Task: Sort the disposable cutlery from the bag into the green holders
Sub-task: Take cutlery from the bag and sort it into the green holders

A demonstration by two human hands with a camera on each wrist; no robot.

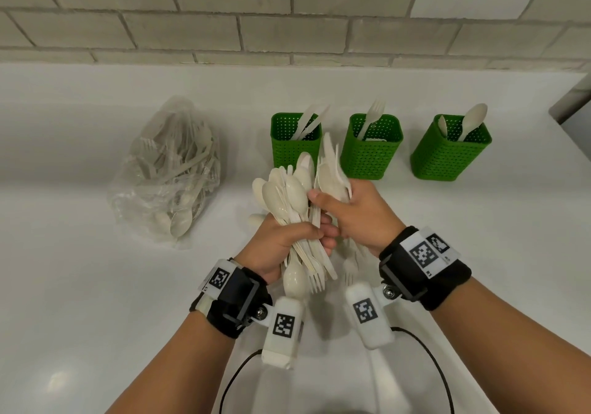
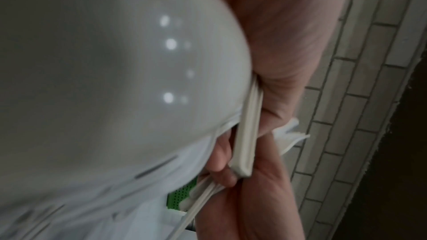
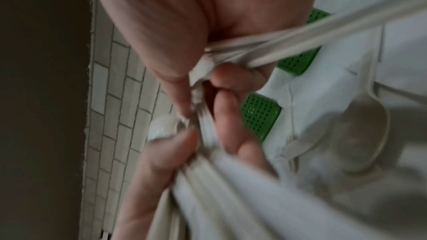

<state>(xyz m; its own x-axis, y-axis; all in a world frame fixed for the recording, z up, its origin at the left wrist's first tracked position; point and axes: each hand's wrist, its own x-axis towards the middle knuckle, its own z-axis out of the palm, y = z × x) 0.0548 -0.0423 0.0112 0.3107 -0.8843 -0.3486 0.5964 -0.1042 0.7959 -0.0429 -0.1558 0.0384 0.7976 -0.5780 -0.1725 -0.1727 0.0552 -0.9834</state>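
My left hand (image 1: 289, 239) grips a thick bundle of white disposable cutlery (image 1: 287, 196), spoons up and forks hanging down, above the white counter. My right hand (image 1: 348, 209) holds a smaller bunch of cutlery (image 1: 331, 170) pulled from the same bundle, thumb against it. Three green perforated holders stand behind: the left holder (image 1: 295, 145) has knives, the middle holder (image 1: 371, 148) a fork, the right holder (image 1: 449, 154) spoons. The clear plastic bag (image 1: 169, 170) with more cutlery lies at the left. A spoon bowl (image 2: 104, 79) fills the blurred left wrist view.
A white tiled wall (image 1: 287, 14) runs behind the counter (image 1: 96, 285). Black cables (image 1: 431, 359) trail from the wrist cameras near the front edge. A grey object (image 1: 572, 100) sits at the far right edge.
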